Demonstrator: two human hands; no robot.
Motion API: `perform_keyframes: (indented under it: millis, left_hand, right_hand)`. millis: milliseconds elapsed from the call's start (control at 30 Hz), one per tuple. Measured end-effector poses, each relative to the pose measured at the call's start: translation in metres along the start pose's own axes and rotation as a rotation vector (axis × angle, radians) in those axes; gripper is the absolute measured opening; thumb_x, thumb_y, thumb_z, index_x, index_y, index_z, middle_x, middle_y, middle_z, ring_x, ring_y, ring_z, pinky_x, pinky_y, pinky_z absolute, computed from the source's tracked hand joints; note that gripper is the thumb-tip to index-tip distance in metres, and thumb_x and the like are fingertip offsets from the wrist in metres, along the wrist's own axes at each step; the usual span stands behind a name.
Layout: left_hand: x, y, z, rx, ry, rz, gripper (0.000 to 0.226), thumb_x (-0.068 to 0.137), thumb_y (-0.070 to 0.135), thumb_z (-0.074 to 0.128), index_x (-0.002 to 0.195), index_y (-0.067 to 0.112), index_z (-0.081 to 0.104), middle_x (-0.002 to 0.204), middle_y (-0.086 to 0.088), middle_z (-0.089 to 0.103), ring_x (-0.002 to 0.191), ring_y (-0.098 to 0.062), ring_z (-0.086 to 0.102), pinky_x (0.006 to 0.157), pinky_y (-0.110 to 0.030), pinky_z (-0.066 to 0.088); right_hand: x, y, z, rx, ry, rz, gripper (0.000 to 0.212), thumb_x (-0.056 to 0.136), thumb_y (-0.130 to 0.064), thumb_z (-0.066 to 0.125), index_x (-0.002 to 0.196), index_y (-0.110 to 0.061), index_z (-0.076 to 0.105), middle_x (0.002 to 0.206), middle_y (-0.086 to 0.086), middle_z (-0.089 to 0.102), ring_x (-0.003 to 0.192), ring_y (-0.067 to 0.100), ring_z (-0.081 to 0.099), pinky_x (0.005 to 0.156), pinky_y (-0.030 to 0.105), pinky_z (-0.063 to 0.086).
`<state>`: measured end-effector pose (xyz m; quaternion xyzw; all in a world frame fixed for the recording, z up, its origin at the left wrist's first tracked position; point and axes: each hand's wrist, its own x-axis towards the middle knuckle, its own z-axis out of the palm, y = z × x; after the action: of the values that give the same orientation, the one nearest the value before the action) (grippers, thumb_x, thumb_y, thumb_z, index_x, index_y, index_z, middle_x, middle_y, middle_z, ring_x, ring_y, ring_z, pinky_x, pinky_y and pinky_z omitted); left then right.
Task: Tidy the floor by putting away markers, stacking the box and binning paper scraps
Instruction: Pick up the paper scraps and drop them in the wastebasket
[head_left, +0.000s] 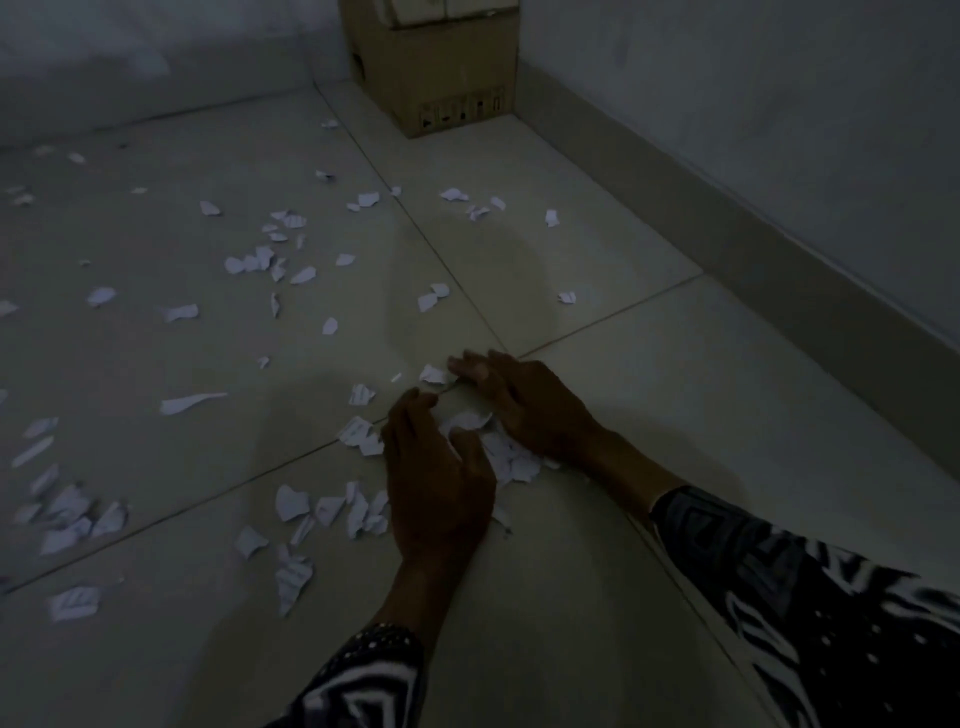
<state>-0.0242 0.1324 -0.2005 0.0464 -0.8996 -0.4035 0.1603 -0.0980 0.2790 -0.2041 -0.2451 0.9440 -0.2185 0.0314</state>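
Torn white paper scraps lie all over the tiled floor. A small heap of scraps (511, 457) sits between my two hands. My left hand (439, 483) lies over the heap's left side with fingers loosely curved against the scraps. My right hand (519, 402) rests flat on the floor at the heap's right, fingers stretched forward and touching a scrap (432, 374). A brown cardboard box (441, 67) stands in the far corner, a paler box stacked on it. I see no markers and no bin.
More scraps (332, 512) lie left of my left hand, and others (262, 260) are scattered to the far left. A wall with a skirting board (753, 249) runs along the right. The room is dim.
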Motion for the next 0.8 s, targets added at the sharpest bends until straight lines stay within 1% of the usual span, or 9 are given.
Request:
perform_keyframes:
  millis: [100,133,200,267,400,533,633,733,800]
  left_hand:
    - [0.001,0.000,0.001,-0.013,-0.001,0.033,0.049,0.091,0.030,0.039,0.136,0.011,0.043,0.136,-0.008,0.046,0.129,-0.024,0.042,0.106,-0.038,0.041]
    - [0.001,-0.001,0.001,-0.017,-0.010,0.030,0.049,0.091,0.028,0.040,0.138,0.012,0.042,0.138,-0.007,0.045,0.131,-0.024,0.041,0.107,-0.038,0.041]
    - [0.001,-0.003,0.003,-0.013,-0.022,0.017,0.051,0.092,0.027,0.044,0.141,0.012,0.039,0.143,-0.006,0.042,0.135,-0.023,0.037,0.110,-0.039,0.039]
    - [0.001,-0.003,0.004,-0.004,-0.024,-0.008,0.054,0.095,0.025,0.049,0.146,0.013,0.036,0.148,-0.007,0.039,0.139,-0.022,0.034,0.114,-0.040,0.036]
    - [0.002,-0.003,0.007,0.006,-0.017,-0.016,0.057,0.096,0.029,0.047,0.150,0.014,0.032,0.153,-0.006,0.035,0.143,-0.021,0.030,0.116,-0.036,0.031]
    - [0.002,-0.004,0.010,-0.029,0.009,-0.024,0.060,0.094,0.043,0.031,0.149,0.018,0.031,0.152,-0.006,0.036,0.142,-0.021,0.032,0.116,-0.041,0.032]
    - [0.003,-0.007,0.012,-0.032,0.013,-0.013,0.059,0.095,0.045,0.029,0.148,0.019,0.033,0.150,-0.005,0.039,0.141,-0.021,0.034,0.116,-0.042,0.033]
    - [0.002,-0.007,0.013,-0.036,-0.006,-0.033,0.058,0.093,0.046,0.031,0.145,0.022,0.039,0.147,-0.003,0.045,0.137,-0.018,0.039,0.114,-0.025,0.027]
    - [0.003,-0.007,0.012,-0.016,-0.019,-0.015,0.053,0.093,0.041,0.034,0.144,0.026,0.043,0.144,0.002,0.049,0.133,-0.014,0.043,0.113,-0.023,0.030]
  right_hand:
    - [0.004,-0.005,-0.006,0.347,0.111,0.088,0.047,0.106,-0.037,0.031,0.142,-0.020,0.055,0.137,0.009,0.061,0.128,0.024,0.057,0.107,0.046,0.045]
    - [0.007,-0.007,-0.008,0.462,0.169,0.113,0.045,0.107,-0.037,0.033,0.140,-0.020,0.058,0.137,0.006,0.062,0.128,0.018,0.057,0.108,0.042,0.045]
    - [0.011,-0.009,-0.011,0.522,0.179,0.133,0.041,0.109,-0.033,0.035,0.140,-0.019,0.057,0.143,0.000,0.057,0.133,0.007,0.051,0.113,0.035,0.041]
    - [0.016,-0.008,-0.014,0.493,0.114,0.126,0.041,0.109,-0.030,0.035,0.145,-0.018,0.052,0.146,0.002,0.054,0.136,0.010,0.049,0.115,0.033,0.038]
    - [0.031,-0.013,-0.019,0.203,-0.022,0.049,0.044,0.110,-0.025,0.033,0.152,-0.017,0.040,0.150,0.011,0.049,0.137,0.026,0.047,0.115,0.034,0.035]
    - [0.033,-0.015,-0.013,0.134,-0.224,0.098,0.051,0.107,-0.049,0.025,0.156,-0.034,0.028,0.164,0.002,0.023,0.151,0.030,0.018,0.120,0.037,0.013]
    - [0.026,-0.015,-0.012,0.076,-0.208,0.033,0.050,0.108,-0.048,0.026,0.154,-0.032,0.033,0.162,0.004,0.028,0.149,0.034,0.022,0.119,0.035,0.015]
    - [0.017,-0.015,-0.014,0.139,-0.175,0.052,0.052,0.107,-0.049,0.028,0.153,-0.028,0.038,0.161,0.001,0.033,0.149,0.033,0.024,0.119,0.038,0.017]
    - [0.012,-0.019,-0.013,0.178,-0.188,0.077,0.058,0.104,-0.055,0.025,0.154,-0.027,0.037,0.161,-0.002,0.031,0.151,0.031,0.021,0.119,0.040,0.016]
